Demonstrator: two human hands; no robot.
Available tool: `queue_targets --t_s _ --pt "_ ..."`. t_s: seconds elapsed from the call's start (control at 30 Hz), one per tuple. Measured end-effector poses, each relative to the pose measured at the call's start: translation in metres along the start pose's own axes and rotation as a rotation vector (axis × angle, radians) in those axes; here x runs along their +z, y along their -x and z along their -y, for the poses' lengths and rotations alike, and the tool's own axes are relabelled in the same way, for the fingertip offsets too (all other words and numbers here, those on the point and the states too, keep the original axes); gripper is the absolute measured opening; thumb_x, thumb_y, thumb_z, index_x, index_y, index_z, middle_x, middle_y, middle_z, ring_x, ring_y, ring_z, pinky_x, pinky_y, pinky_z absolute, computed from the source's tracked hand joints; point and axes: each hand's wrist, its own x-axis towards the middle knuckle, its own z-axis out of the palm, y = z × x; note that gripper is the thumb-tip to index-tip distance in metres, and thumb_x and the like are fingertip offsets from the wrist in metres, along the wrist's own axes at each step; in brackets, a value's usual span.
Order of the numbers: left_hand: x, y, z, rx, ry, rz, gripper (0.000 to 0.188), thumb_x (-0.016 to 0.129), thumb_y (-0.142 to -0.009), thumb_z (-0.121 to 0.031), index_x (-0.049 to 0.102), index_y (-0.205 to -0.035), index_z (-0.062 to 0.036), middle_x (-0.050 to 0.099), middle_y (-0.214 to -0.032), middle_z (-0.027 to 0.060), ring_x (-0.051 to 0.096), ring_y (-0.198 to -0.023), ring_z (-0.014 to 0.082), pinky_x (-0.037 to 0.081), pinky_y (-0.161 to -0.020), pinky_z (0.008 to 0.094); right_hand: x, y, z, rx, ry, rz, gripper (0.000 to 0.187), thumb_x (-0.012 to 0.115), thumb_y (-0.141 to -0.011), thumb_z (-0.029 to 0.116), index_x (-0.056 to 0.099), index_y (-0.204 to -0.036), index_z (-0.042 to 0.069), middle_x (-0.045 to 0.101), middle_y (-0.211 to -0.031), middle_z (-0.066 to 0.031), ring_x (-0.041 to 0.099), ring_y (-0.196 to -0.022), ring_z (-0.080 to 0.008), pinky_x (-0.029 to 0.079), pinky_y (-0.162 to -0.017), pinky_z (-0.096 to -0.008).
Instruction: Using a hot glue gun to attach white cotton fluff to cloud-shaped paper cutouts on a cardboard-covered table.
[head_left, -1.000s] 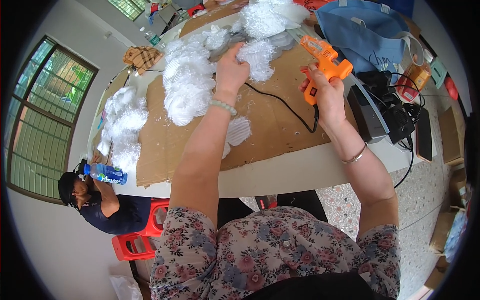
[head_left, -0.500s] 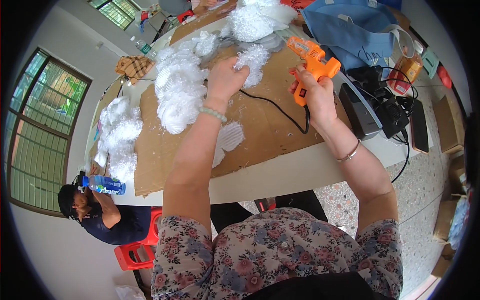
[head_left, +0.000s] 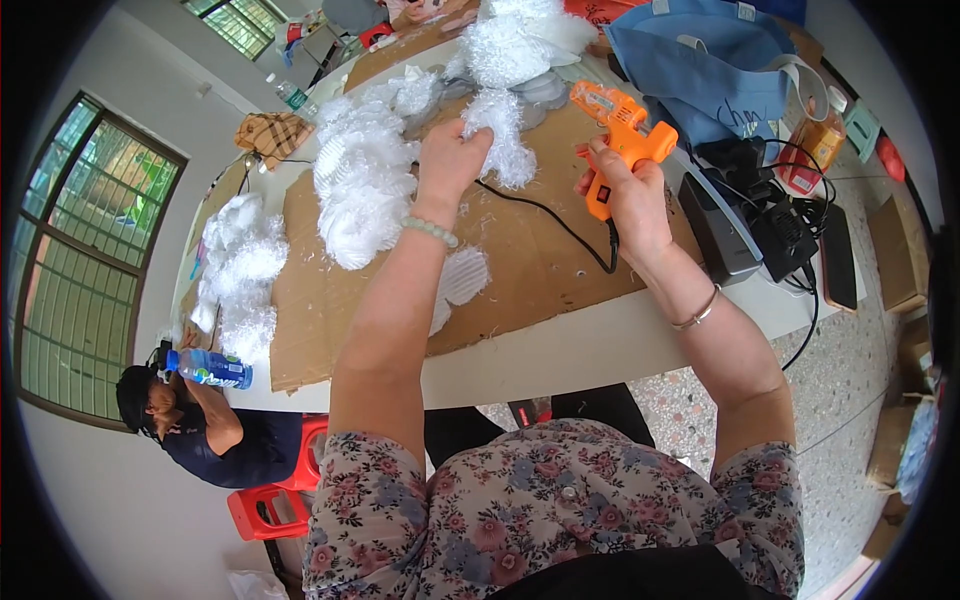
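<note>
An orange hot glue gun [head_left: 626, 125] is gripped in my right hand [head_left: 632, 195], its nozzle end pointing up and to the left. A black cord runs from its handle across the cardboard [head_left: 540, 290]. My left hand [head_left: 452, 160] is closed, pinching a fluffy white piece of shredded material [head_left: 500, 135] at its edge; the fingertips are partly hidden behind the hand. Left of that hand lies a long heap of similar white fluffy pieces [head_left: 355, 180]. A flat, white ribbed cutout [head_left: 464, 275] rests on the cardboard below my left wrist.
More white fluff lies at the table's left [head_left: 240, 265] and far side [head_left: 515, 45]. A blue bag [head_left: 690, 70], a grey box [head_left: 720, 230], black adapters with cables and a phone [head_left: 838, 255] crowd the right. A person [head_left: 220, 430] sits beyond a water bottle [head_left: 215, 368] at left.
The white fluffy piece at my left hand has tilted and hangs slightly lower. My left hand has shifted a little; the glue gun stays nearly in place.
</note>
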Motion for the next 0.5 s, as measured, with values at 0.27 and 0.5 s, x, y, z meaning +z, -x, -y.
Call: queue_targets --t_s 0.27,0.5 --pt "0.005 0.002 -0.008 -0.032 0.098 -0.011 0.028 0.058 -0.068 -0.025 0.063 -0.076 0.0011 0.06 -0.063 0.0168 0.059 -0.061 0.0275 0.045 -0.06 0.0352 0.0 0.0 0.0 0.009 0.012 0.015 0.016 0.051 -0.088 0.017 0.052 -0.094 0.002 0.06 -0.089 -0.0073 0.053 -0.062 -0.0117 0.043 -0.061 -0.025" --pt "0.012 0.004 0.0 -0.037 0.199 -0.017 0.027 0.057 -0.068 -0.022 0.062 -0.08 0.0015 0.062 -0.068 0.0172 0.06 -0.067 0.028 0.046 -0.064 0.0347 0.0 -0.001 -0.003 -0.024 0.038 0.03 0.017 0.05 -0.089 0.017 0.053 -0.095 0.001 0.061 -0.089 -0.0079 0.054 -0.061 -0.0122 0.044 -0.061 -0.0258"
